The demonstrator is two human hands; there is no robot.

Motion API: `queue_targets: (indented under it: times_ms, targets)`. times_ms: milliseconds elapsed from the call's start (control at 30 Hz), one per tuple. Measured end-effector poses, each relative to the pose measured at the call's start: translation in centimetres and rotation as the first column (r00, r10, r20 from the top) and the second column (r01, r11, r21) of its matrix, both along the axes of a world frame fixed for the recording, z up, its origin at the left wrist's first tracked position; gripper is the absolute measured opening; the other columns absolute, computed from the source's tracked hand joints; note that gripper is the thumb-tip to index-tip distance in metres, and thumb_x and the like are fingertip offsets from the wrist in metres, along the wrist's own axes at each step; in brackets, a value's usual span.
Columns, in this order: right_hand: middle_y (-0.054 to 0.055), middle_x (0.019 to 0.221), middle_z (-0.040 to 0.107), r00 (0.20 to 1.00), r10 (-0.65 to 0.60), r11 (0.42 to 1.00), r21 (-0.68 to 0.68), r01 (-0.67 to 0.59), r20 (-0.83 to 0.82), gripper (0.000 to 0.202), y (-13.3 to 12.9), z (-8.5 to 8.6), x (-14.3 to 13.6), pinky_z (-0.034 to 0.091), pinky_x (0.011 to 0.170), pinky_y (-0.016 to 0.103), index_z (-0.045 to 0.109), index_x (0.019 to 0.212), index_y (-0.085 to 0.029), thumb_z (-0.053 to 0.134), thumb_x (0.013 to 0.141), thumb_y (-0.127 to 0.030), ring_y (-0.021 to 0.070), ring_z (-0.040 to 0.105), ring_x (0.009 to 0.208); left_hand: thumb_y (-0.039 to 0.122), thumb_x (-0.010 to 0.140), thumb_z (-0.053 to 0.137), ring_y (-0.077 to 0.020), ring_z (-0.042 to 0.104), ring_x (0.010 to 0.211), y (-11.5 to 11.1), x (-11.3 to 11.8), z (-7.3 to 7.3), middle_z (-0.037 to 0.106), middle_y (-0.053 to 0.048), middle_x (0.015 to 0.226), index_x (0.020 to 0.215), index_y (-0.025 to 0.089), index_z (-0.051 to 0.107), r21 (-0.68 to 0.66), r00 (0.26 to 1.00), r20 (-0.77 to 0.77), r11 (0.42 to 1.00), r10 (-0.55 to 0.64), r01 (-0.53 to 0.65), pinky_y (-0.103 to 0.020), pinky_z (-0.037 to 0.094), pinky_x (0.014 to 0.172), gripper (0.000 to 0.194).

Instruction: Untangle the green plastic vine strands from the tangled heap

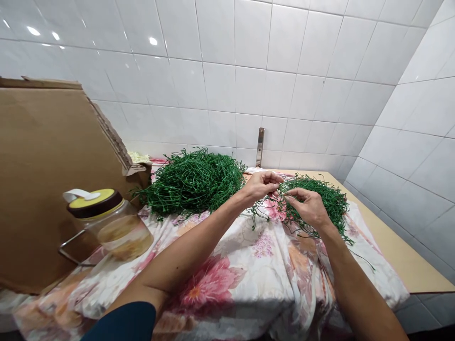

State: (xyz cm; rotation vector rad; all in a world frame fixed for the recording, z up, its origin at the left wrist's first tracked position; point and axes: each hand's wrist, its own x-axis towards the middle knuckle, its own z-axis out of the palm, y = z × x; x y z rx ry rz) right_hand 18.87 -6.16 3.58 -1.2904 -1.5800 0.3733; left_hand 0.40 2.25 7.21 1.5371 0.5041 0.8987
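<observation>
My left hand [263, 184] is closed in a pinch on thin green artificial-looking stems. Close beside it on the right, my right hand [308, 204] also pinches a green stem between thumb and fingers. Exactly how many strands each holds is too fine to make out. Behind and under my right hand lies a loose pile of tangled green stems [329, 196]. To the left of my hands a larger heap of the same green stems [195, 180] rests on the flowered cloth [227, 284]. A few loose strands lie between the two piles.
A clear plastic jar [124, 232] with a yellow and dark lid stands at the left, partly filled with amber liquid. A large cardboard box [46, 180] is behind it. White tiled walls [216, 90] bound the table's back and right; a metal strip [260, 147] stands against the back one.
</observation>
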Motion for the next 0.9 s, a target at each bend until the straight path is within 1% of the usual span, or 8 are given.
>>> queue_targets:
  times_ms: [133, 367, 533, 667, 767, 900]
  targets:
    - [0.005, 0.083, 0.076, 1.000, 0.023, 1.000, -0.014, -0.022, 0.004, 0.026, -0.03, -0.01, -0.03, 0.046, 0.062, 0.029, 0.079, 0.091, -0.019, 0.070, 0.084, -0.042, 0.0176, 0.061, 0.067, 0.008, 0.077, 0.069, -0.0076, 0.063, 0.058, -0.08, -0.08, 0.04, 0.067, -0.002, 0.073, 0.096, 0.007, 0.068, 0.018, 1.000, 0.003, 1.000, -0.011, 0.011, -0.021, 0.049, 0.058, 0.019]
    - [0.006, 0.087, 0.077, 1.000, 0.016, 1.000, -0.014, -0.016, 0.022, 0.030, 0.24, -0.35, 0.22, 0.049, 0.065, 0.029, 0.078, 0.092, -0.018, 0.070, 0.085, -0.046, 0.0187, 0.063, 0.070, 0.008, 0.074, 0.068, -0.0089, 0.064, 0.060, -0.20, -0.31, 0.23, 0.066, -0.002, 0.071, 0.099, 0.007, 0.069, 0.020, 0.998, 0.010, 0.998, -0.066, 0.066, -0.021, 0.048, 0.059, 0.024]
    - [0.005, 0.083, 0.075, 1.000, 0.005, 1.000, 0.001, -0.005, 0.019, 0.036, 0.25, -0.43, 0.24, 0.045, 0.058, 0.027, 0.078, 0.096, -0.017, 0.069, 0.086, -0.050, 0.0169, 0.059, 0.064, 0.006, 0.073, 0.069, -0.0098, 0.065, 0.062, -0.17, -0.25, 0.13, 0.069, -0.003, 0.075, 0.097, 0.008, 0.070, 0.008, 0.997, 0.008, 0.997, -0.070, 0.070, -0.023, 0.050, 0.062, 0.024]
    - [0.006, 0.087, 0.076, 1.000, 0.018, 1.000, 0.016, -0.018, -0.004, 0.034, 0.30, -0.55, 0.18, 0.047, 0.063, 0.028, 0.078, 0.095, -0.017, 0.070, 0.086, -0.048, 0.0179, 0.062, 0.069, 0.006, 0.073, 0.069, -0.0098, 0.065, 0.064, -0.26, -0.40, 0.20, 0.070, -0.004, 0.077, 0.096, 0.008, 0.069, -0.002, 0.996, 0.009, 0.996, -0.086, 0.086, -0.024, 0.050, 0.064, 0.023]
    - [0.006, 0.085, 0.076, 1.000, 0.013, 0.999, 0.033, -0.012, -0.023, 0.033, 0.25, -0.44, 0.07, 0.048, 0.064, 0.029, 0.078, 0.090, -0.018, 0.070, 0.085, -0.049, 0.0187, 0.062, 0.070, 0.008, 0.072, 0.071, -0.0094, 0.065, 0.065, -0.28, -0.63, 0.33, 0.070, -0.004, 0.081, 0.097, 0.008, 0.070, 0.008, 0.995, 0.006, 0.995, -0.098, 0.098, -0.023, 0.049, 0.063, 0.025]
    - [0.006, 0.085, 0.076, 0.998, 0.025, 0.999, 0.048, -0.022, -0.063, 0.032, 0.12, -0.17, -0.07, 0.050, 0.070, 0.030, 0.078, 0.088, -0.018, 0.071, 0.085, -0.049, 0.0206, 0.065, 0.076, 0.011, 0.071, 0.076, -0.0095, 0.065, 0.066, -0.22, -0.77, 0.36, 0.070, -0.005, 0.083, 0.098, 0.008, 0.070, 0.039, 0.994, -0.054, 0.995, -0.090, 0.092, -0.023, 0.051, 0.064, 0.028]
